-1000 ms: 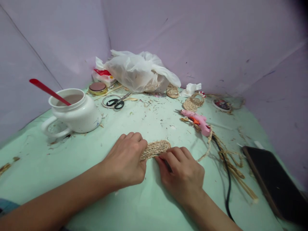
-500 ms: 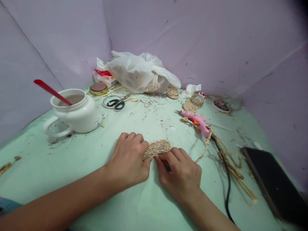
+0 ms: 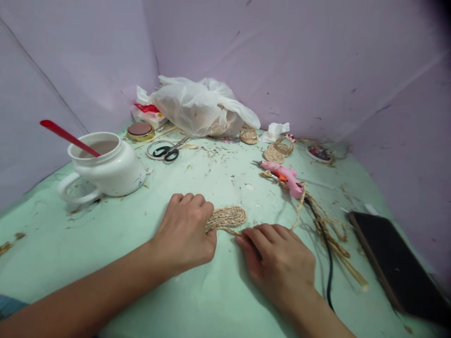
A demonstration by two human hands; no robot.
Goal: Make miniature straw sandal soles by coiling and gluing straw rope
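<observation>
Closed over the left end of a woven straw sole [image 3: 228, 217] is my left hand [image 3: 188, 230], which hides that end. The sole is a flat oval of coiled braid lying on the green tabletop. A loose braided cord [image 3: 230, 230] runs from under my left thumb along the sole's near edge. My right hand [image 3: 280, 256] pinches this cord between thumb and fingers, a little apart from the sole. Beyond the right hand the cord reaches up towards a pink glue gun [image 3: 284, 178], which lies with its nozzle pointing left.
At left stands a white mug [image 3: 105, 169] with a red-handled utensil [image 3: 68, 137]. Scissors [image 3: 168, 152] and a plastic bag [image 3: 204, 105] lie behind. A finished straw slipper [image 3: 278, 151] is at back right. A black cable [image 3: 327, 253] and a phone [image 3: 394, 263] lie on the right.
My right hand has moved right, away from the sole, drawing the cord out so a stretch of it shows between the hands. My left hand stays on the sole.
</observation>
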